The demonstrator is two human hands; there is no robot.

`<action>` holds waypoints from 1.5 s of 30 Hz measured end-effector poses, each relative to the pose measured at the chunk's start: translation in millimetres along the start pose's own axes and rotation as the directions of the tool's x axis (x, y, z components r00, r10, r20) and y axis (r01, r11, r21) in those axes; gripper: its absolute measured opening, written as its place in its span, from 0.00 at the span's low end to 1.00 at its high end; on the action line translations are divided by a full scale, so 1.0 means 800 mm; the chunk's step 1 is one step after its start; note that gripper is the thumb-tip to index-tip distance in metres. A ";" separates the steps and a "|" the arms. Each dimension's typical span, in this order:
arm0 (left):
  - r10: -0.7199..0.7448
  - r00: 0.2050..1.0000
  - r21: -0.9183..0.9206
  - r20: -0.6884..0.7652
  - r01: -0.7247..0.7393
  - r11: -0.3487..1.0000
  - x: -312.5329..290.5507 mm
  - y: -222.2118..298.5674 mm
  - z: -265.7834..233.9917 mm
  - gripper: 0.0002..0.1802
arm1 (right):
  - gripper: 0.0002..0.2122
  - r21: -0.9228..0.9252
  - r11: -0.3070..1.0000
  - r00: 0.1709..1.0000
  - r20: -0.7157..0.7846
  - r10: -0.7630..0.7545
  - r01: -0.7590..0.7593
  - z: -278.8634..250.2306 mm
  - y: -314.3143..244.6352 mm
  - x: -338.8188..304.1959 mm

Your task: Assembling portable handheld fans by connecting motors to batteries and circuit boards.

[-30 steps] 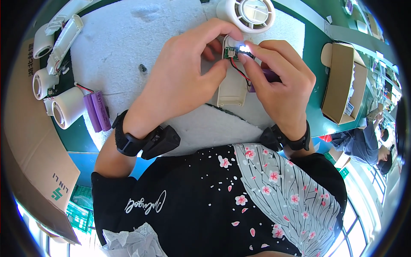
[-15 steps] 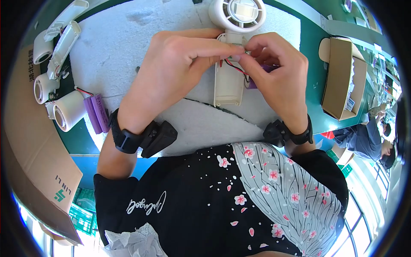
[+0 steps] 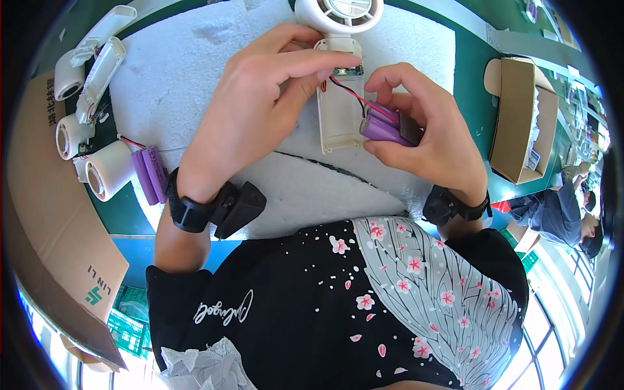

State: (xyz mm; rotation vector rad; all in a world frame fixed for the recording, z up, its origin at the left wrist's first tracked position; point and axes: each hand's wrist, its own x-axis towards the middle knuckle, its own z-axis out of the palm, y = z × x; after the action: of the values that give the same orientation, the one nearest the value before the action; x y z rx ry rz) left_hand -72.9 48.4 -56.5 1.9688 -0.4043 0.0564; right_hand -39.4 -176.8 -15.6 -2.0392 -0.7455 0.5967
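Gripping 1 purple battery pack (image 3: 385, 129) between thumb and fingers of the right hand (image 3: 432, 123), at the right edge of the white housing (image 3: 340, 127). Reaching over the green circuit board (image 3: 351, 70) with the index finger of the left hand (image 3: 257, 97); cannot tell whether pressing the board, clamping the housing or only resting there. Withdrew the right fingertips from the board within the last 0.5 s, baring more of the pack and its red and black wires (image 3: 355, 97). Probably means a shift of handling from board to battery, leaving the board to the left hand alone. Cannot see most left fingers, nor exactly where the wires end; losing the top of the fan head (image 3: 338, 25) to the upper edge.
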 end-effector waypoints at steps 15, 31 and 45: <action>-0.183 0.981 -0.080 -0.064 0.177 0.981 -0.002 0.001 0.007 0.20 | 0.34 0.676 0.624 0.906 0.400 0.136 -0.392 -0.018 0.000 -0.005; 0.073 0.993 0.275 -0.090 -0.046 0.960 0.001 0.003 0.003 0.18 | 0.39 0.304 0.952 0.990 0.126 -0.071 0.030 -0.020 0.016 -0.004; 0.028 0.998 0.203 -0.061 -0.015 0.979 0.002 0.003 0.000 0.17 | 0.34 -0.203 0.939 0.954 -0.055 -0.294 0.278 0.014 0.006 0.000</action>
State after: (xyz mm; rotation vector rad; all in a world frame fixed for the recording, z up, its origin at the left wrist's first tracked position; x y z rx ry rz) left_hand -72.4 47.1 -53.8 2.1572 -0.3901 0.1797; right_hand -45.5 -172.9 -25.1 -2.0636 -1.0612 0.2774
